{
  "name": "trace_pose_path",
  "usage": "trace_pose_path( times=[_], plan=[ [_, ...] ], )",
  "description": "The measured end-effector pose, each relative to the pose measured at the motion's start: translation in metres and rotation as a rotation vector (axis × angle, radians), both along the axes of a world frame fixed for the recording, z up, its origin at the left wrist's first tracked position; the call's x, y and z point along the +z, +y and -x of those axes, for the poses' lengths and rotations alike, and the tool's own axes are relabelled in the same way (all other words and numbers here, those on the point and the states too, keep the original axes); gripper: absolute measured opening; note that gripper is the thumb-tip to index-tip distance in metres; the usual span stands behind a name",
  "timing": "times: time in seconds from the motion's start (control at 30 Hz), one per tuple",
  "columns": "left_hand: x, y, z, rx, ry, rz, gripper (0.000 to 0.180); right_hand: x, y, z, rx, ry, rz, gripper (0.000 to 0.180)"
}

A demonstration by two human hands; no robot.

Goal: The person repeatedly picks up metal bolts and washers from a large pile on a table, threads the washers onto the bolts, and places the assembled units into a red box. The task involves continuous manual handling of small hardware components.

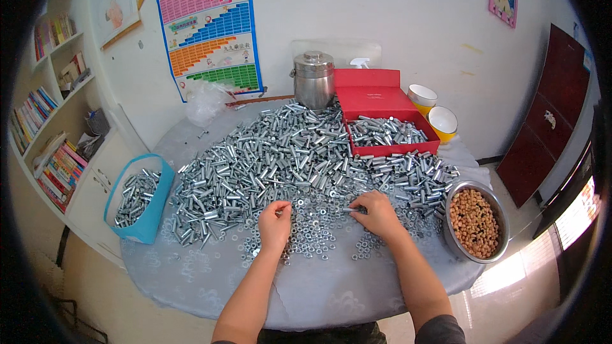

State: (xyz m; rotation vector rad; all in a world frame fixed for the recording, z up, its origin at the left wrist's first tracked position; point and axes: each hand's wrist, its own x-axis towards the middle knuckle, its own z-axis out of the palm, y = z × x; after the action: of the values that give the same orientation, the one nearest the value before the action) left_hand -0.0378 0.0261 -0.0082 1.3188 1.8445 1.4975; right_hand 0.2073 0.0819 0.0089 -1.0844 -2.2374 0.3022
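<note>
A large heap of silver metal sleeves and bolts (255,159) covers the middle of the table. Along its near edge lie many loose nuts and washers (312,242). My left hand (275,228) hovers over these, thumb and fingertips pinched together; what they hold, if anything, is too small to make out. To its right, my right hand (377,214) pinches a thin metal bolt (350,209), its end pointing left toward the other hand. Fingers hide most of that bolt.
A blue box (164,197) of metal parts stands left. At the back are a steel canister (313,79), an open red box (395,150) of parts and yellow bowls (444,121). A steel bowl (449,232) of brownish pieces sits at the right edge.
</note>
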Motion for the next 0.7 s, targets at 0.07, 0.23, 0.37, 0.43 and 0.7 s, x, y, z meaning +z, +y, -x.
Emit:
trace_pose_path(
  times=[0.07,0.23,0.37,0.43,0.7],
  plan=[
    [-0.008,0.011,0.015,0.09,0.242,-0.101,0.011,0.0,0.0,0.001,0.004,0.003,-0.014,0.015],
    [0.015,0.036,0.027,0.124,0.792,-0.219,0.011,-0.002,0.001,-0.001,0.022,0.021,0.006,0.016],
    [0.02,0.058,0.038,-0.009,1.109,-0.156,0.01,-0.004,0.002,-0.002,0.046,0.037,-0.004,0.016],
    [0.023,0.064,0.038,-0.034,1.232,-0.091,0.006,0.001,-0.001,0.001,0.052,0.062,-0.01,0.016],
    [0.03,0.055,0.026,-0.082,0.97,-0.246,0.015,0.001,-0.001,0.0,0.053,0.137,0.034,0.018]
  ],
)
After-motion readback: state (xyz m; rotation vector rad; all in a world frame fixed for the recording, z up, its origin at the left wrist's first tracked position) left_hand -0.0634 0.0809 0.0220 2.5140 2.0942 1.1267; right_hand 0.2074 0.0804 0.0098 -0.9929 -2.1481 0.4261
